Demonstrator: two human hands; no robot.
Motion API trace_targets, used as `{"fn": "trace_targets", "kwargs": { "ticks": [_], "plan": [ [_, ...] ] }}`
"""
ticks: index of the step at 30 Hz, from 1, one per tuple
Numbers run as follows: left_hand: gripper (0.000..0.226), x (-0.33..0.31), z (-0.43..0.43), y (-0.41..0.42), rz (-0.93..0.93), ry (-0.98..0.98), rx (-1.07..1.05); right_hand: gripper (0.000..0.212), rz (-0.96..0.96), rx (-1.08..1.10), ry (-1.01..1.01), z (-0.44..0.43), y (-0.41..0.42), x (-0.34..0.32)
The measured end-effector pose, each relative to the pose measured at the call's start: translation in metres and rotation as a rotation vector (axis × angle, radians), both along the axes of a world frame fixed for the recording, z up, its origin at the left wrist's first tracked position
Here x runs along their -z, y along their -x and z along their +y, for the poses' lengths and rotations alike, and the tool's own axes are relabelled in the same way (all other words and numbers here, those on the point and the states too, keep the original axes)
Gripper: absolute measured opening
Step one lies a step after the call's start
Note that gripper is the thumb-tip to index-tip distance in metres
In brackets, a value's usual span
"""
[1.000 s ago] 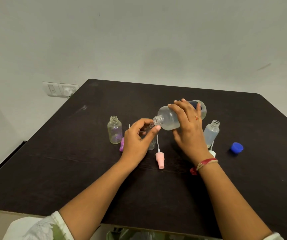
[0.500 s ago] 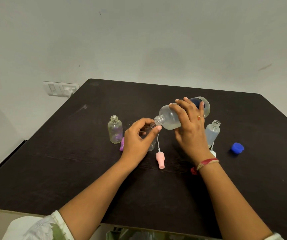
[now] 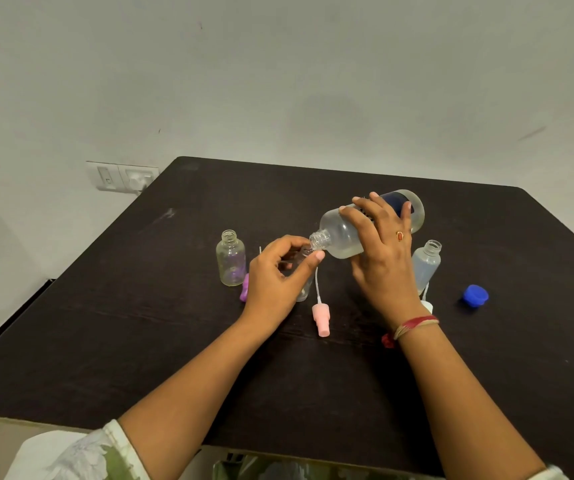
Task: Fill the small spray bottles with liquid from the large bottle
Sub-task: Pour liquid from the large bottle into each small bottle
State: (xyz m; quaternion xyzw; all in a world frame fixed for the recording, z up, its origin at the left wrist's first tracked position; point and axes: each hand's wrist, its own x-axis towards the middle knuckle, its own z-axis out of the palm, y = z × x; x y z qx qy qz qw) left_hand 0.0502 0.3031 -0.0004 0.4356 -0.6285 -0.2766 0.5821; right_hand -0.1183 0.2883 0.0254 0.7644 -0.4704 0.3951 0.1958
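Large bottle (image 3: 342, 237): tilted, mouth down-left, neck just above mouth of small bottle (image 3: 304, 289); body clasped by right grip (image 3: 382, 258).
Small bottle: upright, mid-table (image 3: 140, 306), pinched near neck by left grip (image 3: 275, 282), mostly hidden.
Second small bottle (image 3: 230, 261): clear, uncapped, upright, left of left grip.
Third small bottle (image 3: 425, 266): uncapped, upright, behind right grip.
Pink spray head (image 3: 322, 318), purple spray head (image 3: 244, 292), white spray head (image 3: 427, 306): loose on table.
Blue cap (image 3: 475, 295): far right.
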Motion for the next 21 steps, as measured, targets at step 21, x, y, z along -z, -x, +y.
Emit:
{"fn": "trace_targets", "kwargs": {
  "ticks": [21],
  "plan": [
    [0.031, 0.0005, -0.0005, 0.0003, -0.008, -0.012, -0.008, 0.081, 0.035, 0.043, 0.029, -0.0005, -0.0007, -0.0012]
  ]
}}
